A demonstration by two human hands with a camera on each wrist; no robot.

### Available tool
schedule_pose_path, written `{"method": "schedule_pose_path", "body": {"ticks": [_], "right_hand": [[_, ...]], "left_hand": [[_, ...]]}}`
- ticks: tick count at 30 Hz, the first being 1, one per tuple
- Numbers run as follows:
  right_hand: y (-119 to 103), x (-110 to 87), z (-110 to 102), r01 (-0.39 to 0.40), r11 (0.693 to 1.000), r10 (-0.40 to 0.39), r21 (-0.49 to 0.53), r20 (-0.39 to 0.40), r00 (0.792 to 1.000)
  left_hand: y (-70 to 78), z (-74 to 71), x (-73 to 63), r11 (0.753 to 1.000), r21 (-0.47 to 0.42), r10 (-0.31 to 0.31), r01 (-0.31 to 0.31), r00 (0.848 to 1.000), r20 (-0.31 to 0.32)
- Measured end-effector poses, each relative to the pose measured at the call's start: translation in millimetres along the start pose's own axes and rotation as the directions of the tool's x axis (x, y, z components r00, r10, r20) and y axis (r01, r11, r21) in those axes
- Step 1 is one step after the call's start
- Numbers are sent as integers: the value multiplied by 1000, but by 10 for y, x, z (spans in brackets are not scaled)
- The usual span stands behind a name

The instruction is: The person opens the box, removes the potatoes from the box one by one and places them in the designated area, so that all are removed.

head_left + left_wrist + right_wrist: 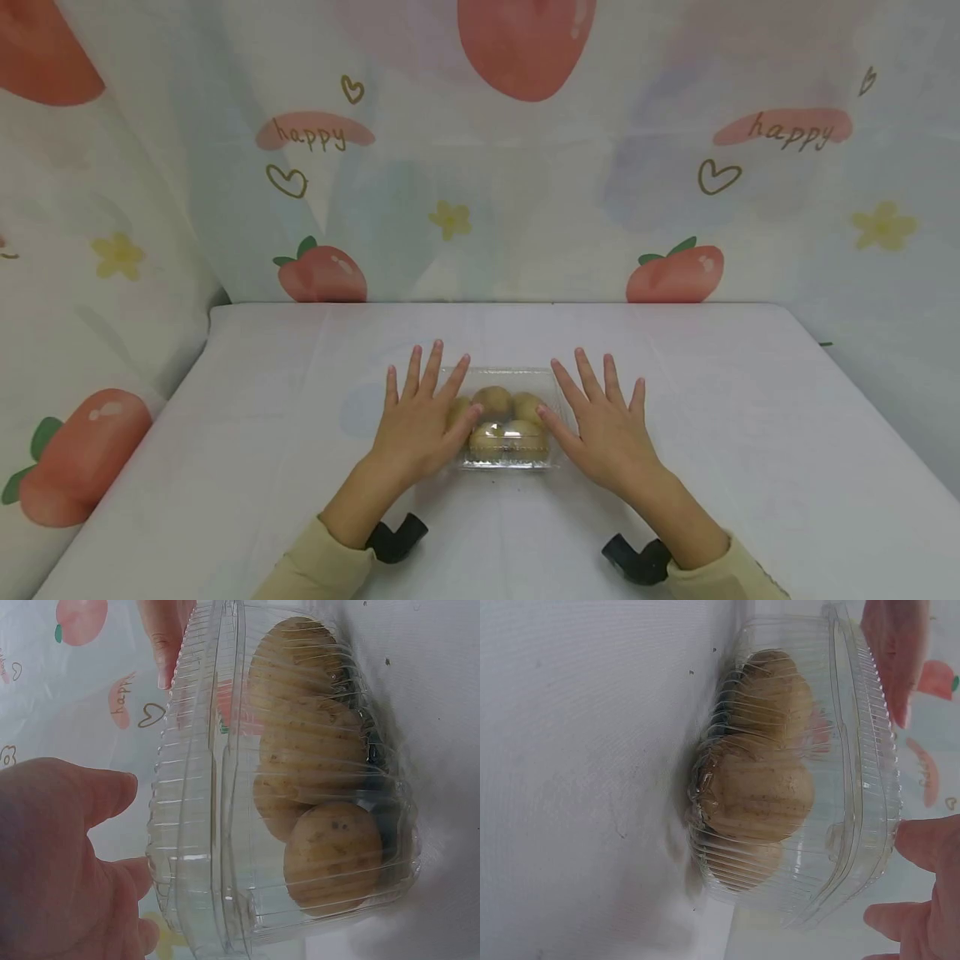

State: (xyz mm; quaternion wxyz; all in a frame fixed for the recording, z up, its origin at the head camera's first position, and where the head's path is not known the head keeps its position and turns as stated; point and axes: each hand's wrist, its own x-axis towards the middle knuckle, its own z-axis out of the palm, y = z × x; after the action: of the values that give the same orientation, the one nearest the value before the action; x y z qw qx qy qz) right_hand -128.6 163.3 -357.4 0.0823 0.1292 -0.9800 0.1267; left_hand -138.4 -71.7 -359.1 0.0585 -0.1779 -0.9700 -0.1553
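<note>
A clear plastic clamshell box [506, 464] with its lid down stands on the white table, several potatoes [492, 403] inside it. My left hand [420, 421] is spread over the box's left side, fingers straight and thumb across the lid. On the other side my right hand [607, 429] mirrors it, its thumb over the lid's right edge. Close up in the left wrist view, fingertips [124, 796] are right at the ribbed lid [176, 825]. The right wrist view has a fingertip [911, 838] touching the lid's edge, with brown potatoes [761, 787] behind the clear wall.
The white-covered table [285, 400] extends around the box. Behind it hangs a printed cloth [525, 208] with fruit, hearts and "happy" lettering, which continues down the left side. A black curved piece sits at the left wrist [397, 540] and another at the right wrist [637, 560].
</note>
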Motion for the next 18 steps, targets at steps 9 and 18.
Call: {"method": "schedule_pose_path", "body": {"ticks": [9, 18], "right_hand": [[19, -16, 4, 8, 1000, -8, 18, -7, 1000], [21, -8, 13, 18, 999, -18, 40, -17, 1000]], "left_hand": [[10, -2, 0, 1000, 23, 3, -3, 1000, 4], [7, -11, 0, 1000, 29, 3, -3, 1000, 10]]}}
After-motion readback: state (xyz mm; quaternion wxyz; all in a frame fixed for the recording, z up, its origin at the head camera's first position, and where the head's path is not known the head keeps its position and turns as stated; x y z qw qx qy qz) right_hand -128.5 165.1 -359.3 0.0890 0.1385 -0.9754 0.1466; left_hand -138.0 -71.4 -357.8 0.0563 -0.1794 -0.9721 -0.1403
